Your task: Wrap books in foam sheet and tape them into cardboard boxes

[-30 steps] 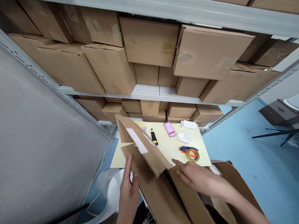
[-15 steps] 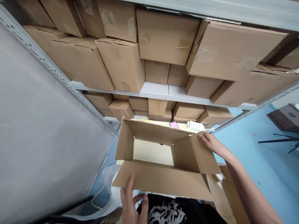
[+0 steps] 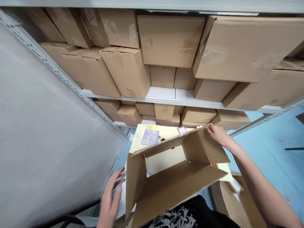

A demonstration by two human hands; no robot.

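A brown cardboard box is tilted in front of me, its flaps spread. The pale table top shows through its middle, so both ends are open. My right hand grips the far right corner of the box by its flap, fingers closed over the edge. Just left of the box's left flap, my left hand has its fingers spread and holds nothing. Whether its fingertips touch the flap I cannot tell. Under and behind the box is a pale yellow table, with a purple and yellow packet lying on it.
A metal shelf rack ahead carries several closed cardboard boxes. A grey wall runs along the left. At the lower right stands another open carton on the blue floor.
The box has turned, its left end moving nearer me and its right end farther away. My left hand has left the near flap and moved left. More of the table and the packet now show.
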